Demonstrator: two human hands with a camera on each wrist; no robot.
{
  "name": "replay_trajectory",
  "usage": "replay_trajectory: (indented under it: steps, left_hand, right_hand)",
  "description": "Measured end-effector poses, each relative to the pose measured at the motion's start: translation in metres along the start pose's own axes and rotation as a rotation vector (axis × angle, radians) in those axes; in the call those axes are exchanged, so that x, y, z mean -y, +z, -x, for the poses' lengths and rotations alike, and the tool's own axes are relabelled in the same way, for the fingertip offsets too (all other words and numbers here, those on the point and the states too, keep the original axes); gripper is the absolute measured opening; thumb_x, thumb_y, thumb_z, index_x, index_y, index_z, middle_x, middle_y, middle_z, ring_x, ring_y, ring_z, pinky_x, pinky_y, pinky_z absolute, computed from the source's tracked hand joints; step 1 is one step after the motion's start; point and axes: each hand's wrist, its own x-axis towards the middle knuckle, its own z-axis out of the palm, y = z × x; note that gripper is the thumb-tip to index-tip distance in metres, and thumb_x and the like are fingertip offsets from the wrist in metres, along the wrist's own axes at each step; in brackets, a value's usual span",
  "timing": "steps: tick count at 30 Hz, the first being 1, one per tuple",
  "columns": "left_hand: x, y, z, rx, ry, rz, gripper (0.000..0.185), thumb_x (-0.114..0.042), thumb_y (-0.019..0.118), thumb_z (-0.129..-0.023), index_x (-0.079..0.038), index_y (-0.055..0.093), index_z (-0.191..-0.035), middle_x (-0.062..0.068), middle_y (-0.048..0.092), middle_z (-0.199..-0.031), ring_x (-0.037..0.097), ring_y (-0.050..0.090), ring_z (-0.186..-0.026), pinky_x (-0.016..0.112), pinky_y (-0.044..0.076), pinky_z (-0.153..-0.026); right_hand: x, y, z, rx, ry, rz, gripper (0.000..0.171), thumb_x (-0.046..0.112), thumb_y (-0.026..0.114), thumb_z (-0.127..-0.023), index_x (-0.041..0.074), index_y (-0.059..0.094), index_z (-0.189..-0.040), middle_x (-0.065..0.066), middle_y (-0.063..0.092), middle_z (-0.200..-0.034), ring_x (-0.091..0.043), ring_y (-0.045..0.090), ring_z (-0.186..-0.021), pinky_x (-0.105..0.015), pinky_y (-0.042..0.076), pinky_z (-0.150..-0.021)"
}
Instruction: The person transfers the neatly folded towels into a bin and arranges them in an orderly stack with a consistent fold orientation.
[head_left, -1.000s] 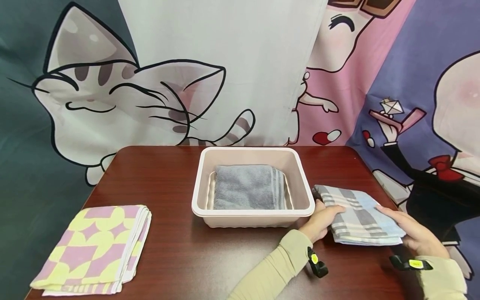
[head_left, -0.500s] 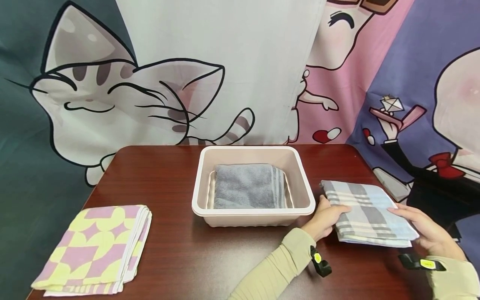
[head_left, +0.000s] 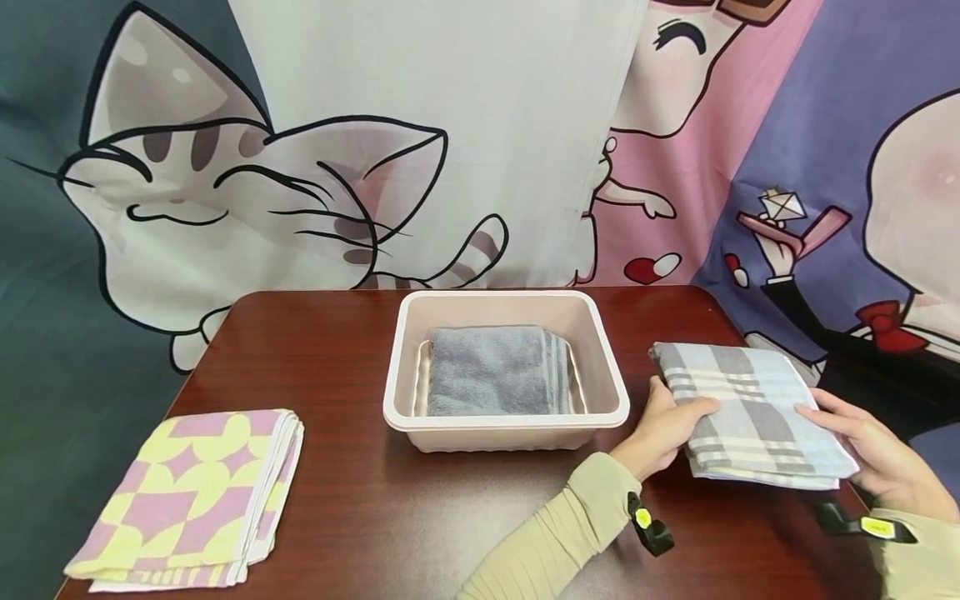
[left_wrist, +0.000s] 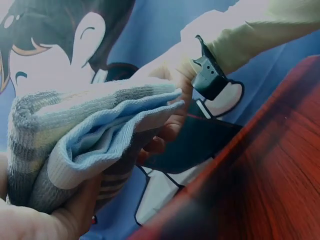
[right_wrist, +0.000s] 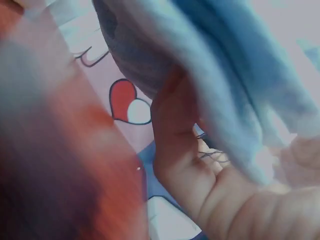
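A folded plaid towel (head_left: 750,412) in grey, cream and light blue is held up over the right side of the table. My left hand (head_left: 666,427) grips its left edge, thumb on top and fingers underneath. On the opposite edge, my right hand (head_left: 885,450) pinches it the same way. The left wrist view shows the towel's stacked layers (left_wrist: 105,135) end-on, raised above the tabletop, with the left hand (left_wrist: 45,220) below. In the right wrist view, fingers (right_wrist: 175,135) curl beneath the blue cloth (right_wrist: 225,75).
A pale plastic bin (head_left: 502,423) stands mid-table, left of my hands, with a folded grey towel (head_left: 495,371) inside. A folded yellow and purple towel (head_left: 187,492) lies at the table's left. Cartoon-printed curtain (head_left: 525,125) hangs behind the dark red-brown table (head_left: 360,500).
Both hands have carried the plaid towel to the right and slightly up, farther from the bin. The bin and the other two towels have stayed put.
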Motion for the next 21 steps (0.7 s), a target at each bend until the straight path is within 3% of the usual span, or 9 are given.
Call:
replay_trajectory:
  steps: [4, 8, 11, 17, 21]
  left_hand:
    - [-0.007, 0.003, 0.003, 0.057, 0.038, 0.072, 0.087, -0.001, 0.068, -0.074, -0.002, 0.014, -0.143, -0.001, 0.056, -0.097, 0.014, 0.06, -0.082, 0.029, 0.05, -0.076]
    - [-0.016, 0.005, 0.009, 0.125, 0.068, 0.133, 0.084, 0.002, 0.066, -0.075, -0.007, 0.016, -0.141, -0.002, 0.057, -0.098, 0.013, 0.06, -0.086, 0.027, 0.05, -0.078]
    - [-0.023, 0.005, 0.014, 0.157, 0.093, 0.17, 0.082, 0.005, 0.065, -0.075, -0.008, 0.017, -0.141, -0.001, 0.056, -0.101, 0.012, 0.059, -0.089, 0.027, 0.049, -0.08]
    - [-0.038, 0.006, 0.023, 0.146, 0.139, 0.171, 0.074, 0.006, 0.065, -0.074, -0.014, 0.027, -0.134, -0.002, 0.055, -0.1, 0.011, 0.059, -0.087, 0.026, 0.049, -0.077]
    - [-0.048, 0.003, 0.028, 0.1, 0.167, 0.107, 0.072, 0.004, 0.067, -0.073, -0.017, 0.03, -0.131, -0.003, 0.052, -0.101, 0.009, 0.058, -0.085, 0.023, 0.048, -0.076]
  right_hand:
    - [0.005, 0.004, -0.002, 0.084, -0.05, -0.064, 0.052, 0.0, 0.012, -0.1, 0.015, 0.054, -0.124, -0.015, 0.066, -0.103, -0.031, 0.066, -0.087, -0.041, 0.053, -0.068]
    - [0.011, 0.009, -0.002, 0.119, -0.076, -0.093, 0.055, -0.001, 0.008, -0.099, 0.012, 0.054, -0.125, -0.017, 0.065, -0.105, -0.032, 0.065, -0.088, -0.042, 0.053, -0.069]
    - [0.017, 0.013, -0.002, 0.098, -0.088, -0.06, 0.052, -0.002, 0.01, -0.099, 0.012, 0.054, -0.124, -0.017, 0.066, -0.103, -0.032, 0.066, -0.086, -0.041, 0.053, -0.067]
    - [0.028, 0.026, -0.006, -0.01, -0.102, 0.063, 0.044, -0.001, 0.02, -0.1, 0.015, 0.056, -0.12, -0.012, 0.069, -0.095, -0.03, 0.067, -0.076, -0.038, 0.054, -0.06]
    - [0.032, 0.035, -0.012, 0.0, -0.122, 0.076, 0.044, -0.001, 0.02, -0.1, 0.014, 0.056, -0.12, -0.012, 0.069, -0.095, -0.029, 0.068, -0.075, -0.038, 0.054, -0.059]
